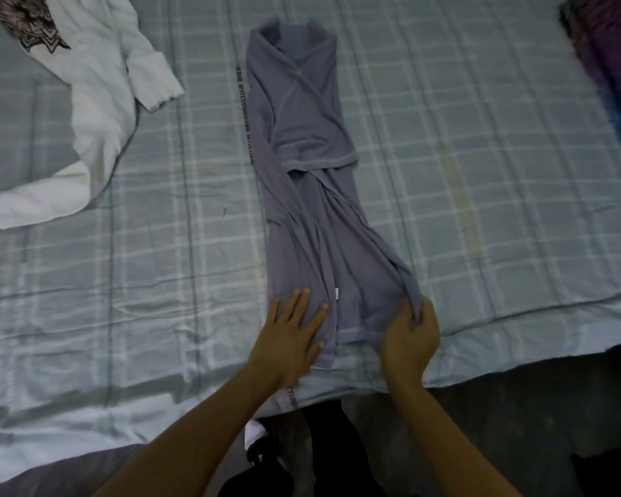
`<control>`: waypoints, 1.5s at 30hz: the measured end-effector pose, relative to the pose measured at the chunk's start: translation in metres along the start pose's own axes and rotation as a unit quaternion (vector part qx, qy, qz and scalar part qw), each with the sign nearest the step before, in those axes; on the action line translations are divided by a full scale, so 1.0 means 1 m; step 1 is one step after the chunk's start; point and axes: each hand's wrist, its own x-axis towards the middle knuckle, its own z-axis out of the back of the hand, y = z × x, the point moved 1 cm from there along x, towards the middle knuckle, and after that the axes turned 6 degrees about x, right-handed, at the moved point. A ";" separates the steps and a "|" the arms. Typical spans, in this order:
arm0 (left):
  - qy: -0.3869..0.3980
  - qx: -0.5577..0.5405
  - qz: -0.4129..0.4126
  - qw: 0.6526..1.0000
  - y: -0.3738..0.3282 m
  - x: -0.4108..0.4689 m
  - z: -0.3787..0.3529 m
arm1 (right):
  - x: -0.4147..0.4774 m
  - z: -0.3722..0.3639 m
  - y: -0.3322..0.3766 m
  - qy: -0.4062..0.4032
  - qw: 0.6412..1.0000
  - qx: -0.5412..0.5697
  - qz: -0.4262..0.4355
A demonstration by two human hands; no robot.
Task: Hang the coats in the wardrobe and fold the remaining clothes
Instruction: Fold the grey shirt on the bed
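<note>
A grey-blue T-shirt [309,181] lies on the bed, folded lengthwise into a narrow strip with its sleeves tucked in and the collar at the far end. My left hand [289,335] rests flat on the shirt's near left corner, fingers spread. My right hand [409,335] pinches the near right corner of the hem, and the fabric bunches up at my fingertips.
The bed is covered with a pale green checked sheet [481,174]. A white long-sleeved garment [94,102] with a dark print lies crumpled at the far left. A purple and blue cloth [613,66] lies at the far right. Dark floor and dark clothing [302,453] sit below the bed's edge.
</note>
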 end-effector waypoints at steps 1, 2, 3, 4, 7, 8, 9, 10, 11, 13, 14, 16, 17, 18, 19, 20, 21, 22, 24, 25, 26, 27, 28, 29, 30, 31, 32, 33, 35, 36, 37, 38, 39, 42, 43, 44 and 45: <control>-0.001 0.003 -0.009 1.000 0.000 -0.006 -0.001 | -0.013 -0.010 0.011 0.027 0.998 -0.005 0.053; -0.004 0.003 -0.021 1.000 -0.001 -0.012 0.000 | -0.030 -0.021 0.020 0.083 0.991 -0.027 0.103; -0.006 -0.008 -0.030 0.999 -0.003 -0.020 -0.001 | -0.046 -0.031 0.023 0.156 0.972 -0.073 0.159; -0.010 -0.039 -0.027 0.999 -0.005 -0.029 0.001 | -0.060 -0.040 0.021 0.229 0.937 -0.139 0.223; -0.035 -0.122 -0.006 0.992 -0.005 -0.061 0.006 | -0.078 -0.046 0.009 0.428 0.820 -0.272 0.265; -0.039 -0.126 -0.032 0.991 -0.001 -0.070 0.004 | -0.078 -0.042 0.005 0.467 0.804 -0.281 0.239; -0.041 -0.120 -0.058 0.990 0.002 -0.077 0.002 | -0.076 -0.036 0.001 0.480 0.804 -0.278 0.215; -0.046 -0.107 -0.072 0.991 0.006 -0.084 0.001 | -0.073 -0.032 -0.002 0.473 0.812 -0.274 0.207; -0.067 -0.088 -0.076 0.991 0.009 -0.088 -0.001 | -0.069 -0.029 -0.003 0.449 0.822 -0.271 0.222; -0.122 -0.062 -0.064 0.988 0.011 -0.093 0.003 | -0.059 -0.030 -0.008 0.397 0.829 -0.263 0.292; -0.154 -0.060 -0.051 0.985 0.011 -0.092 0.009 | -0.052 -0.031 -0.011 0.379 0.828 -0.259 0.321; -0.217 -0.056 -0.017 0.974 0.009 -0.085 0.016 | -0.041 -0.035 -0.020 0.365 0.823 -0.270 0.342; -0.231 -0.044 -0.009 0.972 0.008 -0.078 0.020 | -0.037 -0.037 -0.025 0.370 0.815 -0.289 0.340; -0.228 -0.028 -0.011 0.973 0.008 -0.071 0.020 | -0.034 -0.037 -0.031 0.378 0.803 -0.310 0.340; -0.209 -0.005 -0.021 0.978 0.008 -0.063 0.017 | -0.033 -0.038 -0.038 0.388 0.789 -0.328 0.346; -0.174 0.018 -0.028 0.984 0.009 -0.057 0.015 | -0.032 -0.038 -0.043 0.402 0.777 -0.339 0.346; -0.138 0.039 -0.027 0.989 0.011 -0.051 0.013 | -0.031 -0.037 -0.047 0.415 0.767 -0.345 0.346; -0.108 0.052 -0.018 0.993 0.014 -0.046 0.011 | -0.030 -0.037 -0.050 0.423 0.762 -0.346 0.347; -0.082 0.059 -0.006 0.995 0.020 -0.039 0.008 | -0.028 -0.038 -0.050 0.432 0.758 -0.343 0.347; -0.079 0.059 -0.009 0.995 0.021 -0.037 0.007 | -0.027 -0.038 -0.049 0.433 0.758 -0.342 0.349; -0.082 0.058 -0.012 0.995 0.021 -0.036 0.007 | -0.027 -0.039 -0.049 0.429 0.759 -0.340 0.351; -0.089 0.056 -0.014 0.994 0.020 -0.035 0.007 | -0.028 -0.039 -0.049 0.426 0.762 -0.339 0.350; -0.097 0.054 -0.014 0.994 0.020 -0.035 0.007 | -0.028 -0.039 -0.048 0.422 0.766 -0.338 0.349; -0.103 0.049 -0.013 0.993 0.021 -0.035 0.007 | -0.029 -0.039 -0.048 0.418 0.769 -0.335 0.349; -0.106 0.042 -0.012 0.993 0.022 -0.036 0.007 | -0.029 -0.040 -0.048 0.414 0.771 -0.333 0.352; -0.107 0.034 -0.010 0.994 0.022 -0.037 0.008 | -0.029 -0.039 -0.047 0.408 0.772 -0.332 0.357; -0.105 0.024 -0.007 0.994 0.023 -0.037 0.010 | -0.028 -0.040 -0.046 0.401 0.773 -0.331 0.364; -0.101 0.011 -0.004 0.995 0.023 -0.036 0.012 | -0.028 -0.040 -0.045 0.394 0.774 -0.330 0.369; -0.098 -0.007 -0.001 0.995 0.022 -0.033 0.018 | -0.027 -0.044 -0.041 0.377 0.786 -0.328 0.365; -0.093 -0.013 0.001 0.996 0.022 -0.032 0.020 | -0.027 -0.046 -0.039 0.370 0.793 -0.328 0.356; -0.088 -0.018 0.004 0.996 0.021 -0.030 0.022 | -0.028 -0.047 -0.035 0.368 0.799 -0.328 0.344; -0.084 -0.025 0.009 0.996 0.020 -0.029 0.024 | -0.028 -0.049 -0.033 0.363 0.806 -0.325 0.337; -0.077 -0.036 0.017 0.996 0.019 -0.028 0.025 | -0.027 -0.050 -0.031 0.358 0.814 -0.319 0.329; -0.075 -0.071 0.049 0.993 0.016 -0.022 0.028 | -0.023 -0.052 -0.025 0.364 0.840 -0.264 0.302; -0.085 -0.083 0.055 0.991 0.016 -0.019 0.030 | -0.022 -0.053 -0.023 0.371 0.842 -0.249 0.302; -0.096 -0.091 0.059 0.989 0.016 -0.017 0.032 | -0.022 -0.053 -0.022 0.378 0.839 -0.239 0.311; -0.103 -0.095 0.060 0.988 0.016 -0.014 0.033 | -0.022 -0.052 -0.019 0.388 0.833 -0.238 0.315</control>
